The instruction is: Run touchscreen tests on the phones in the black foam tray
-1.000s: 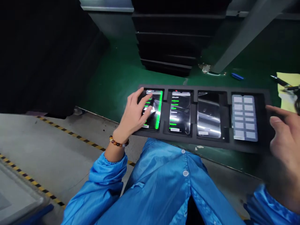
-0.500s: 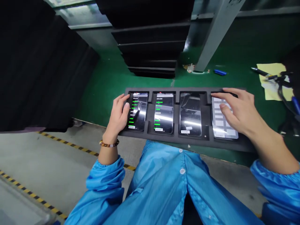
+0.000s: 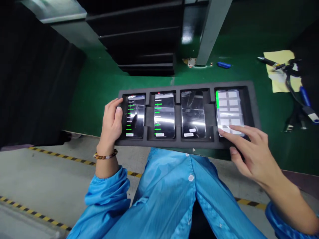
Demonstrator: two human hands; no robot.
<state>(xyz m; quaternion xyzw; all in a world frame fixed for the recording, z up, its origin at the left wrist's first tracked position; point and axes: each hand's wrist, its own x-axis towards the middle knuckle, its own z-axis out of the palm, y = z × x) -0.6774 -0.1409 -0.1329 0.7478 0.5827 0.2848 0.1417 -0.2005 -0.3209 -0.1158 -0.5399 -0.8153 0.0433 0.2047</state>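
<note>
A black foam tray point(image 3: 253, 101) lies across the green bench with several phones in its compartments. At its left end, my left hand point(image 3: 111, 121) grips the edge beside a phone with green and white text lines point(image 3: 136, 116). The second phone point(image 3: 164, 116) shows a similar list. A dark-screened phone point(image 3: 193, 113) with white labels near its bottom lies third. The rightmost phone point(image 3: 229, 103) displays pale blocks and a green strip down its upper left side. Over its lower part, my right hand point(image 3: 254, 156) has fingers spread, with fingertips at the screen.
Black stacked trays point(image 3: 139, 39) stand behind, and a dark covering point(image 3: 37, 83) is at the left. A grey post point(image 3: 211, 30) rises from the bench point(image 3: 94, 76). A blue pen cap point(image 3: 224, 65), a yellow paper point(image 3: 274, 79), a pen point(image 3: 267, 61) and cables point(image 3: 291, 89) lie to the right.
My right hand has moved from the rightmost phone's top edge down to its lower screen. A green strip now shows on that screen. My left hand stays on the tray's left end.
</note>
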